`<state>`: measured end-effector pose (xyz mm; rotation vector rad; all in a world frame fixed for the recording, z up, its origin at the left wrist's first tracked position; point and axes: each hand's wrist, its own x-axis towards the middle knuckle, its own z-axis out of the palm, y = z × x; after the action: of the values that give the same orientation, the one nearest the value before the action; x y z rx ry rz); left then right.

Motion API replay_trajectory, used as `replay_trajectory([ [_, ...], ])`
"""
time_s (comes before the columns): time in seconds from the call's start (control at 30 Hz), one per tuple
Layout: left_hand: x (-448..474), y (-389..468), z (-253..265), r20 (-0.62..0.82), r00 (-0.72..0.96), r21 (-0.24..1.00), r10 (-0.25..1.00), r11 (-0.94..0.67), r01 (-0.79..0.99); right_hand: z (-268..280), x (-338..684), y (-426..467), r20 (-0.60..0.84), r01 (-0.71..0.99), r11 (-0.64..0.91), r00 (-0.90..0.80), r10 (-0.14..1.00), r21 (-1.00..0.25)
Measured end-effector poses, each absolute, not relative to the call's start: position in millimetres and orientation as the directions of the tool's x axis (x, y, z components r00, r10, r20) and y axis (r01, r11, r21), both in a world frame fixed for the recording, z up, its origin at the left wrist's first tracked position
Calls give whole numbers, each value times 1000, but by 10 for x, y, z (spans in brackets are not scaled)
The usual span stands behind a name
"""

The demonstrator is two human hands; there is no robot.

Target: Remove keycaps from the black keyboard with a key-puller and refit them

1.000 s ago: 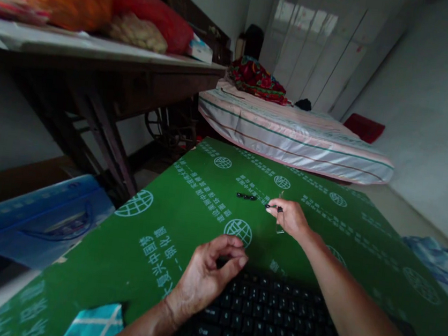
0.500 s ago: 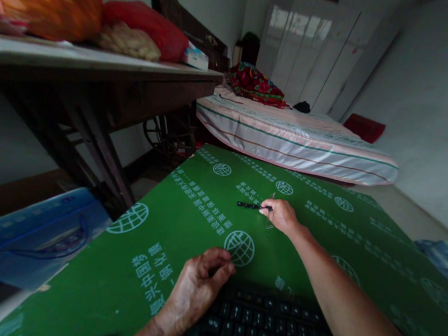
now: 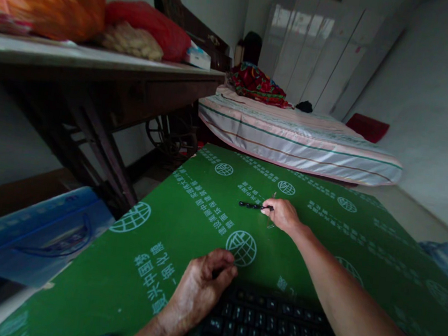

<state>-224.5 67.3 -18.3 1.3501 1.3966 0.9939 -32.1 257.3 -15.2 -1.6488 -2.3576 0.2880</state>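
Green sheeting printed with white globes covers the desk (image 3: 145, 288). Right hand (image 3: 283, 216) pinches a thin black rod (image 3: 250, 205), its length pointing left from that grip. Left hand (image 3: 198, 286), fingers curled shut on nothing visible, rests at the black keyboard's (image 3: 269, 335) upper-left corner.

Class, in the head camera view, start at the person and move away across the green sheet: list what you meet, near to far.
Black computer keyboard → left hand → right hand → small black rod-like piece → striped mattress → white wardrobe.
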Motion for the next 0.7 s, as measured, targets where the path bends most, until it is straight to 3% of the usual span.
replay_trajectory([
  [0.47, -2247, 665, -122, -82, 35, 959, 996, 69, 273, -131, -319, 2555, 90, 872, 336, -325, 941, -356],
  [0.7, -2251, 676, -125, -46, 34, 950, 998, 33, 309, -206, -270, 2596, 102, 785, 330, -327, 939, -525],
])
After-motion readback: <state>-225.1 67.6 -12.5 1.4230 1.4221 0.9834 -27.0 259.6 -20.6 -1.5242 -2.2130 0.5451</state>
